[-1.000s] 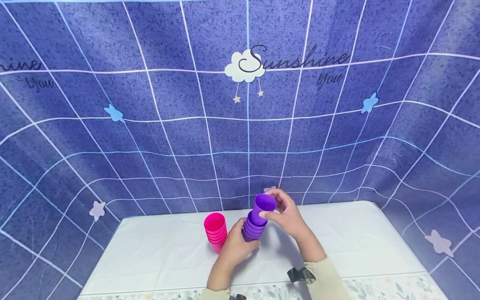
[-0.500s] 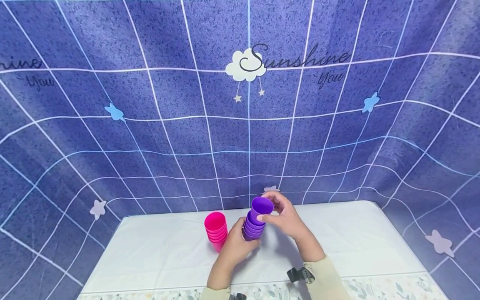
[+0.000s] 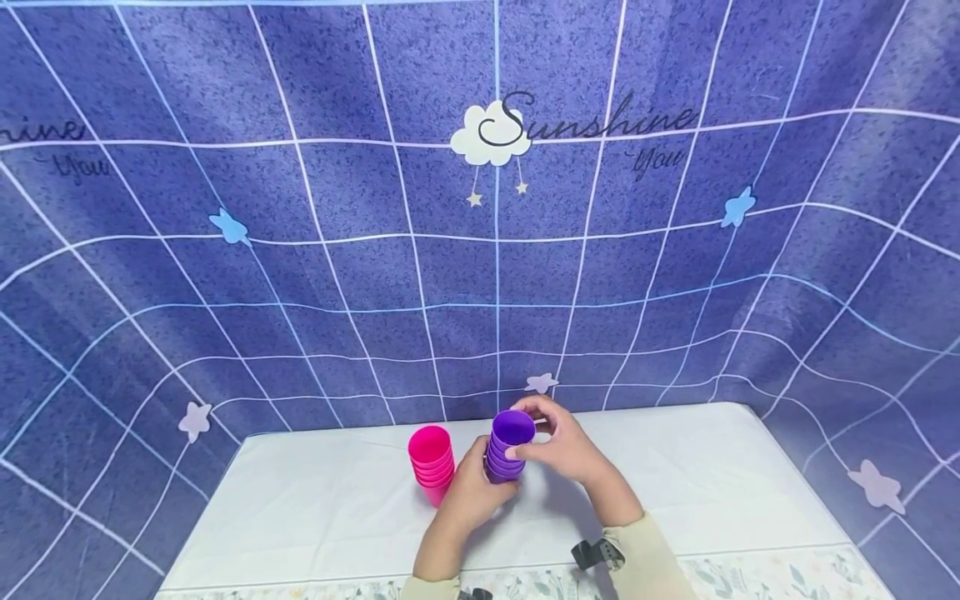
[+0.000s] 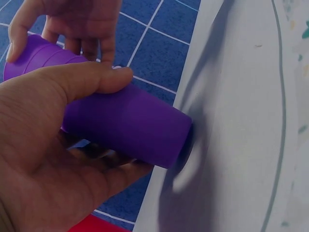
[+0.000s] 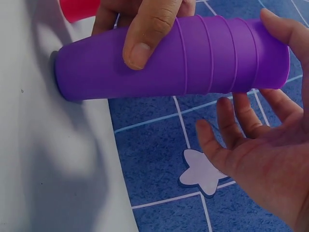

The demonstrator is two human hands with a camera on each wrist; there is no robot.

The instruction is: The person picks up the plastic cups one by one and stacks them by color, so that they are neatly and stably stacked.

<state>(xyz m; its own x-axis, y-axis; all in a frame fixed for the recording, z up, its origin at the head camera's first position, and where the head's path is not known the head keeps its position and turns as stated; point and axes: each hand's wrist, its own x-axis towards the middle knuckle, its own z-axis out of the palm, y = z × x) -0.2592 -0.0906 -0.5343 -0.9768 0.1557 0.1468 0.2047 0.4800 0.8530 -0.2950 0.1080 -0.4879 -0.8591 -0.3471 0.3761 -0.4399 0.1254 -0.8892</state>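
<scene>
A stack of nested purple cups (image 3: 513, 431) stands upright on the white table, openings up. My left hand (image 3: 474, 492) grips the stack's lower body, thumb on one side and fingers round the other, as the left wrist view shows. At the top, my right hand (image 3: 562, 443) pinches the uppermost cup (image 5: 273, 58) near its rim between thumb and fingers. That cup sits nested in the ones below it, its upper part showing. Just left of my left hand stands a stack of nested pink cups (image 3: 431, 467), untouched by either hand in the head view.
The white tabletop (image 3: 322, 500) stretches to both sides of the cups. Behind it hangs a blue curtain (image 3: 337, 275) with a grid, stars and a cloud. A floral-patterned strip (image 3: 810, 571) runs along the near edge.
My right hand has moved down and left with the uppermost purple cup, which has sunk into the stack. My left hand and the pink cups have stayed in place.
</scene>
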